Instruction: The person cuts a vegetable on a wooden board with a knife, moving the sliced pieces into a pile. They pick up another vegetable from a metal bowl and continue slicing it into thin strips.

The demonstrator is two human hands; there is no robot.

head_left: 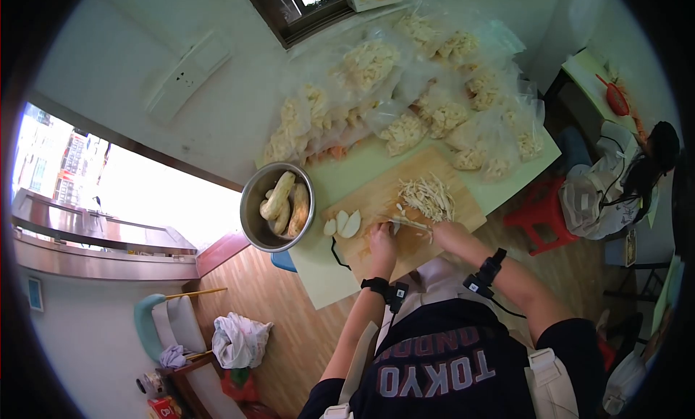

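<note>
A wooden cutting board point(463, 195) lies on the pale green table in front of me. My left hand point(382, 239) is closed, its fingers curled down on a pale piece of root vegetable that they mostly hide. To the right, my right hand point(450, 236) is closed around a knife point(411, 222), whose thin blade shows nearly edge-on between my hands; its handle is hidden. Thin pale strips point(428, 196) are heaped beyond the blade. Several white slices point(349, 223) rest at the board's left side. A metal bowl point(247, 210) holds several whole peeled roots point(277, 196).
Clear plastic bags point(402, 133) of cut pale pieces crowd the table's far side against the wall. At the right, another person point(604, 176) is near a red stool point(539, 216) and a second table. A white bag point(241, 339) sits on the floor at left.
</note>
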